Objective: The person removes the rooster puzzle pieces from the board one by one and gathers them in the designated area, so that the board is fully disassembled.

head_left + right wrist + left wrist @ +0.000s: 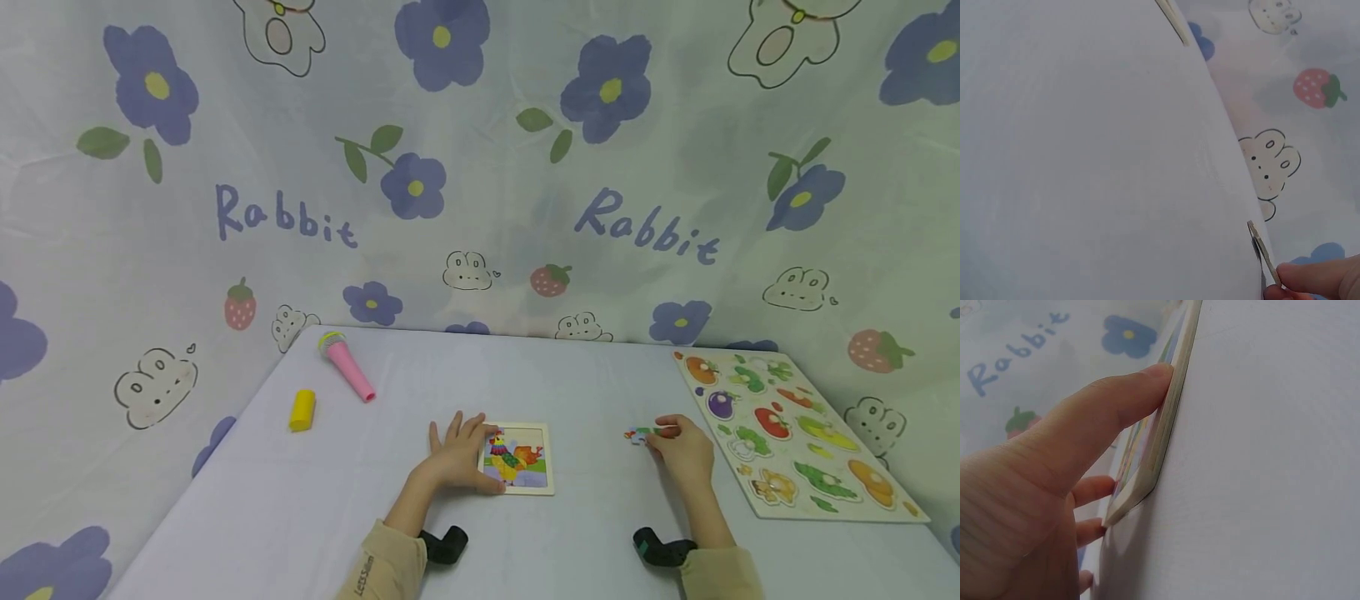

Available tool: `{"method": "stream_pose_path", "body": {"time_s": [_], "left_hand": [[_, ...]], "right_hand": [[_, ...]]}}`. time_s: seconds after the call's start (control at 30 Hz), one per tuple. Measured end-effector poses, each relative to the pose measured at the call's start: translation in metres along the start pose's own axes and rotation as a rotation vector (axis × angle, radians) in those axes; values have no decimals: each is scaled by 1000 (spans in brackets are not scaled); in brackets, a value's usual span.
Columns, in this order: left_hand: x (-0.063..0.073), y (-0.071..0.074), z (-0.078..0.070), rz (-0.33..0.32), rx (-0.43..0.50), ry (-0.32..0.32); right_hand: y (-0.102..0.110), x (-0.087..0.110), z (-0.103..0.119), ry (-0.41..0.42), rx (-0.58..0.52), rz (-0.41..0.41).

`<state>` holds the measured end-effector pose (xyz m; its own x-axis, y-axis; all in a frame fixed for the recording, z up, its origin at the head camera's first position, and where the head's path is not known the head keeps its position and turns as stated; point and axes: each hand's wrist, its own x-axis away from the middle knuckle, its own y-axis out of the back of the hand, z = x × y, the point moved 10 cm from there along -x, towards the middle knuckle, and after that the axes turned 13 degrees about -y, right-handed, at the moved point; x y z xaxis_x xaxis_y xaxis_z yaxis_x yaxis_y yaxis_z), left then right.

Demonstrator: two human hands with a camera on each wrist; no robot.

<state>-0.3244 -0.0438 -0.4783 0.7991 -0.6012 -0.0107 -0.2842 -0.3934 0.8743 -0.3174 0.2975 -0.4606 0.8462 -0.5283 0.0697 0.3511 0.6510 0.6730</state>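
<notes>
My left hand (453, 462) rests with spread fingers at the left side of a small square jigsaw puzzle (529, 465), which shows a colourful rooster in a pale wooden frame. In the left wrist view the thumb (1116, 403) presses on the frame's rim (1159, 450), and other fingertips touch its side and corner. Off to the right, my right hand (686, 454) pinches a small colourful puzzle piece (637, 435) between thumb and fingers above the table. The right wrist view shows this puzzle piece (1264, 253) edge-on as a thin wooden slip, tilted near the fingertips.
A big wooden vegetable puzzle board (813, 442) lies to the right of my right hand. Toward the back left are a pink toy microphone (348, 367) and a yellow cylinder (302, 410). A patterned cloth (480, 183) hangs behind the white table (570, 550).
</notes>
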Motion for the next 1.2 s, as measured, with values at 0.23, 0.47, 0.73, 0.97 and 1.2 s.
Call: {"method": "stream_pose_path", "body": {"time_s": [0.23, 0.47, 0.73, 0.97, 1.2], "left_hand": [[-1, -2, 1, 3, -7, 4], [-1, -2, 0, 2, -3, 3], [0, -1, 0, -5, -3, -3], [0, 0, 0, -5, -6, -2], [0, 1, -1, -10, -5, -8]], "right_hand": [[2, 2, 5, 27, 24, -19], [3, 3, 6, 41, 49, -47], [1, 1, 9, 29, -23, -44], [-18, 5, 18, -1, -165, 103], [-50, 17, 30, -62, -301, 296]]}}
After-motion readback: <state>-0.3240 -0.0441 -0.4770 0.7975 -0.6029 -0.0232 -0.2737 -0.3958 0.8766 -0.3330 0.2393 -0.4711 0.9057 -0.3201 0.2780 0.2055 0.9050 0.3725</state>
